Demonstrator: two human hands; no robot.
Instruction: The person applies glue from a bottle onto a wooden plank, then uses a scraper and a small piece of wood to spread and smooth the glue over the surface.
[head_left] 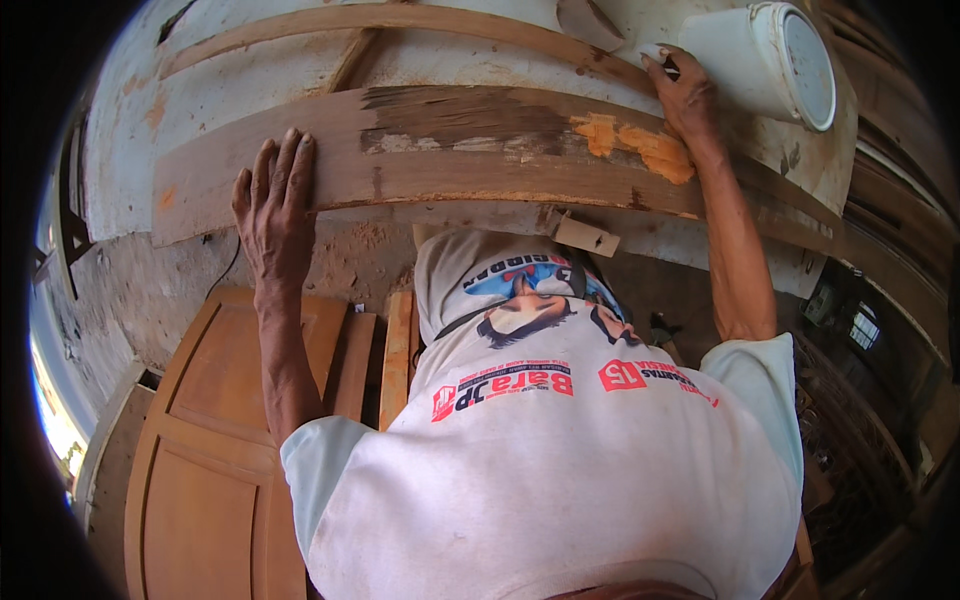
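Plank lies crosswise in front of you on the white surface, dark rough area along its far edge, orange patch toward the right. Your left hand rests on its left end, fingers nearly straight, slightly apart, holding nothing. Your right hand is past the far edge at right, fingers curled, apparently pinching a small pale piece; too small to tell what. Bucket sits just beside that hand; can't tell if it's upright. Risks: your right forearm crosses the plank close to the orange patch, so if that's soft, a low arm could smear it. Swing right and your knuckles could knock the bucket. Press hard at the left end alone and the plank might pivot or tip. A loose pinch could drop the piece behind the plank, near the far strip.
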